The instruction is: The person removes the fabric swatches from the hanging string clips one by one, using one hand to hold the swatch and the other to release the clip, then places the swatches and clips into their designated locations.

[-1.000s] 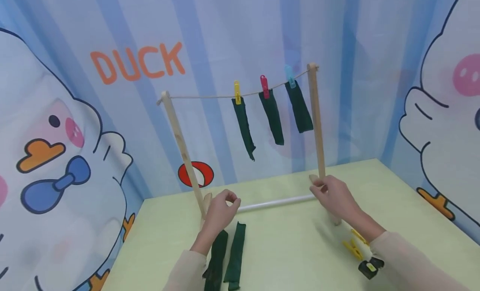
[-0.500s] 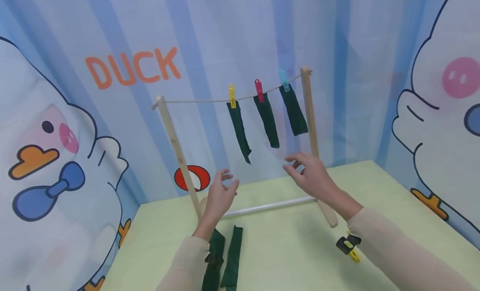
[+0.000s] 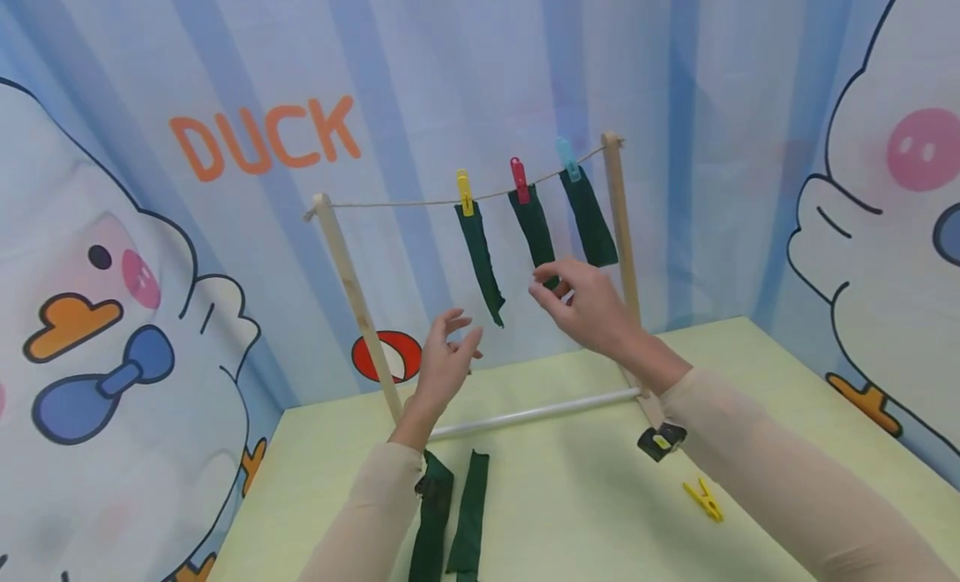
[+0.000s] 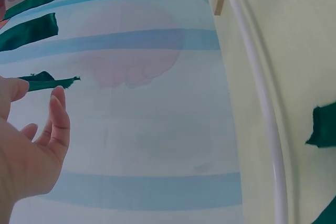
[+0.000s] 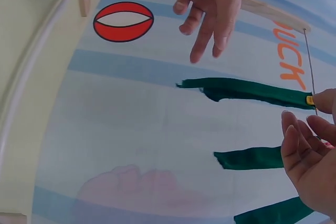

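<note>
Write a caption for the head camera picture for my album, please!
Two hands reach up toward three green cloth strips pegged on a little string clothesline.

One legible inscription is recorded. The word "DUCK" (image 3: 264,137) is printed in orange capital letters on the blue-and-white striped fabric backdrop (image 3: 420,82), in its upper left part, above the cartoon duck figure as seen in the head view. In the right wrist view the same lettering is seen sideways and cut off at the frame edge, so that only the part "UCK" (image 5: 288,51) can be made out. No brand, number or label is readable on any other item.
</note>
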